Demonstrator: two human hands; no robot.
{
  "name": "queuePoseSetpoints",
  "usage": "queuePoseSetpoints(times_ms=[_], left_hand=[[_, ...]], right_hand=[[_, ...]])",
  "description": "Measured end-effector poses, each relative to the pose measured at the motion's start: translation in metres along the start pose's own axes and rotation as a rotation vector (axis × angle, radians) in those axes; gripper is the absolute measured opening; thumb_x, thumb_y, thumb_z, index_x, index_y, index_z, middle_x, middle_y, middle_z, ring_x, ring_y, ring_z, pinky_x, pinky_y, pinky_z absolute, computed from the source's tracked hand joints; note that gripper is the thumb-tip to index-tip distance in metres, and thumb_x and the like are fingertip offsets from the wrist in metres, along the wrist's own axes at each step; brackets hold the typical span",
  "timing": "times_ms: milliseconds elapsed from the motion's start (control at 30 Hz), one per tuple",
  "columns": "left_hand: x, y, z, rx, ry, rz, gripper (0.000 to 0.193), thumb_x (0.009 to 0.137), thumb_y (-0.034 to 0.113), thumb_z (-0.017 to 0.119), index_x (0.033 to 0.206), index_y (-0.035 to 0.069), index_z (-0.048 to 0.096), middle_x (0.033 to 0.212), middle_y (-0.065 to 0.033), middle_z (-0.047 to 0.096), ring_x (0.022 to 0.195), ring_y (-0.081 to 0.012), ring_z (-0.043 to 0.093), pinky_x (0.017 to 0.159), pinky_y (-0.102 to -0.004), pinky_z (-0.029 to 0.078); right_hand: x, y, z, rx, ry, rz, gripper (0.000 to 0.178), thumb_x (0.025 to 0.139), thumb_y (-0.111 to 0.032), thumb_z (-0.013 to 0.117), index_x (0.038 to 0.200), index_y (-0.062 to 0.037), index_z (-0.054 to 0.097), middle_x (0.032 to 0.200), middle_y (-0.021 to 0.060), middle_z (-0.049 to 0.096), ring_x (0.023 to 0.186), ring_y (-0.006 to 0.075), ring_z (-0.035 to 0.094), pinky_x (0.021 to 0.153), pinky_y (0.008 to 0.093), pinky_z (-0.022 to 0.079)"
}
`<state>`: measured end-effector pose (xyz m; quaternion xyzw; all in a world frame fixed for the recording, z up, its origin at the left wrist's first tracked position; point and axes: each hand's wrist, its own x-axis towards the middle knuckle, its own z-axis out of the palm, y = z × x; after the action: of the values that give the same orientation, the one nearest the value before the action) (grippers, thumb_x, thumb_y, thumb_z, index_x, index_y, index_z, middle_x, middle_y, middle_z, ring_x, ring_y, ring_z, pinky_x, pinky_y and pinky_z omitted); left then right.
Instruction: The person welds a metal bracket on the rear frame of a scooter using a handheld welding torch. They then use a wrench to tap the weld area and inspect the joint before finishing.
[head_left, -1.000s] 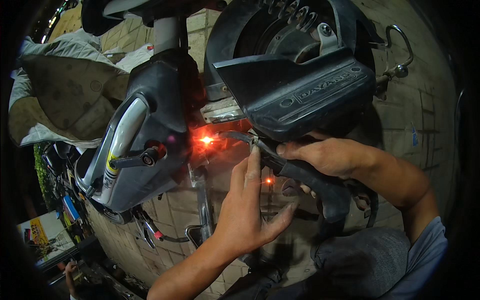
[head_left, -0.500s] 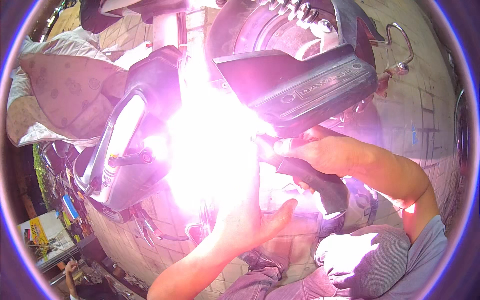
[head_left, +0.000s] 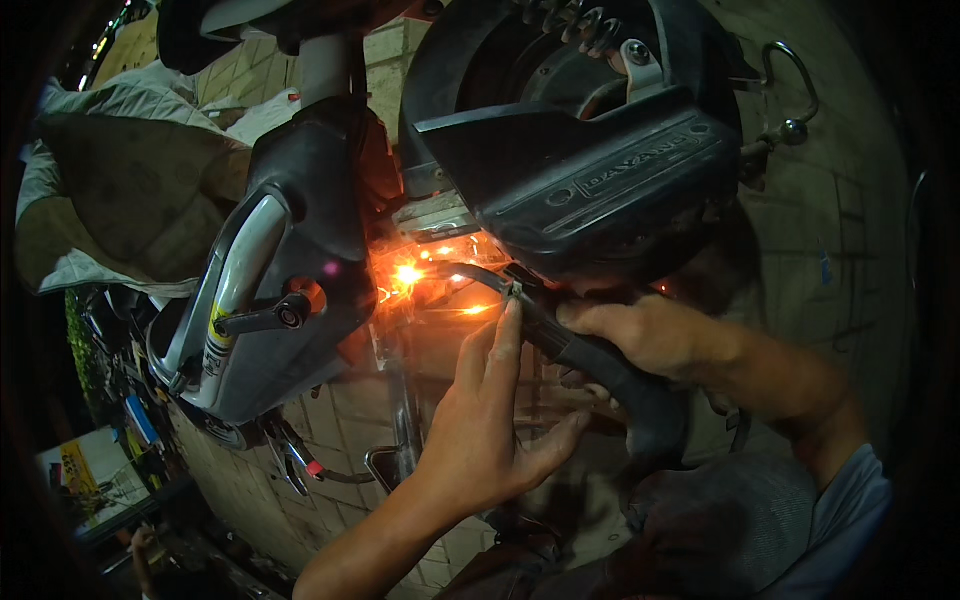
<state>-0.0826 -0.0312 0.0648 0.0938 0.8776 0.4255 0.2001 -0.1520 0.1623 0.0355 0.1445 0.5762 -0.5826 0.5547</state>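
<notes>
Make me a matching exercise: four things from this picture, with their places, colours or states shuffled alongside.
Things:
1. Right hand
2. Left hand
3. Padded cloth
4. Glowing spot

Places, colours or states:
A. Bright orange
B. Gripping the black torch
C. At the picture's left side, spread out
D. Thumb spread, a fingertip at the torch's front end

Pairs: 1-B, 2-D, 3-C, 4-A

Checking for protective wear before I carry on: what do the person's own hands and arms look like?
Left hand and right hand are bare; no gloves, rings or watch show. Both forearms are uncovered. A greyish-blue sleeve covers the upper right arm; no left sleeve is in view.
</notes>
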Motion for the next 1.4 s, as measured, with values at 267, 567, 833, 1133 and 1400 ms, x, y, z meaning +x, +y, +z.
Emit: queuePoseSetpoints(times_ms=[267,567,833,1133,1400], left_hand=[[0.000,0.000,0.004,0.081,-0.009,0.022,0.098,0.075,0.026,0.078,0.146,-0.009,0.020,0.132,-0.0275,0.043,0.107,-0.0385,0.060,0.084,-0.0414,0.054],[0.002,-0.003,0.004,0.140,0.047,0.000,0.090,0.074,0.027,0.078,0.142,-0.007,0.030,0.125,-0.0271,0.049,0.108,-0.0415,0.059,0.084,-0.0426,0.053],[0.001,-0.001,0.003,0.091,0.036,-0.094,0.089,0.072,0.022,0.078,0.143,-0.005,0.031,0.123,-0.0249,0.053,0.112,-0.0348,0.058,0.096,-0.0407,0.046],[0.001,-0.003,0.002,0.151,0.048,-0.035,0.085,0.077,0.028,0.077,0.141,-0.006,0.032,0.127,-0.0289,0.049,0.109,-0.0410,0.059,0.085,-0.0441,0.052],[0.002,-0.006,0.003,0.132,0.027,0.001,0.085,0.075,0.026,0.077,0.140,-0.006,0.033,0.123,-0.0255,0.052,0.106,-0.0400,0.061,0.082,-0.0424,0.054]], right_hand=[[0.001,0.015,0.004,0.211,-0.115,-0.096,0.031,0.099,-0.033,0.050,0.089,-0.0066,0.063,0.069,0.0011,0.058,0.056,0.0095,0.053,0.050,0.0250,0.044],[0.011,0.018,0.007,0.286,-0.152,-0.112,0.029,0.099,-0.035,0.051,0.095,-0.0081,0.061,0.072,0.0004,0.056,0.055,0.0099,0.054,0.046,0.0239,0.045],[0.009,0.015,0.007,0.227,-0.144,-0.149,0.028,0.101,-0.033,0.048,0.095,-0.0082,0.061,0.072,-0.0007,0.055,0.053,0.0095,0.053,0.046,0.0242,0.045],[0.010,0.017,0.005,0.186,-0.169,-0.200,0.027,0.100,-0.030,0.049,0.103,-0.0075,0.064,0.074,-0.0017,0.058,0.058,0.0058,0.053,0.048,0.0228,0.044],[0.010,0.026,0.002,0.286,-0.177,-0.108,0.034,0.100,-0.034,0.050,0.101,-0.0037,0.063,0.078,0.0023,0.060,0.056,0.0093,0.056,0.047,0.0234,0.046]])
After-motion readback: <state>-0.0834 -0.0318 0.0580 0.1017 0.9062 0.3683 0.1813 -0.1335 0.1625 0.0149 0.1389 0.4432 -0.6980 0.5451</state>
